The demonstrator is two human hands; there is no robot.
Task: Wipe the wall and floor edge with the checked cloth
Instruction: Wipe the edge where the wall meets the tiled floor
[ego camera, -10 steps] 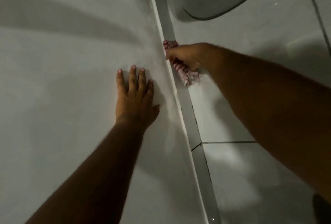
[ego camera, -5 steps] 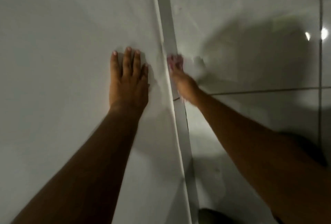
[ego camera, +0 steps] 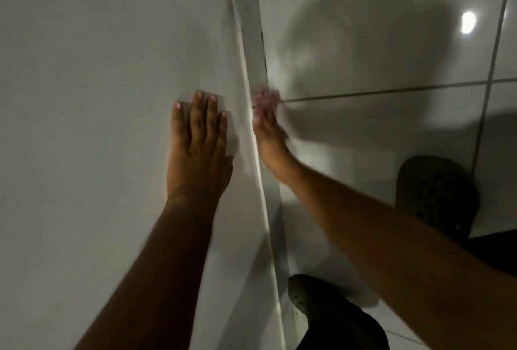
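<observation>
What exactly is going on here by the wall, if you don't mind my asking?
A person is crouched over the strip where the wall meets the tiled floor. The left hand lies flat and open on the wall as a brace. The right hand is pressed to the skirting, gripping the checked cloth, which shows only as a pinkish blur beyond the fingers. Two dark shoes stand on the floor tiles.
</observation>
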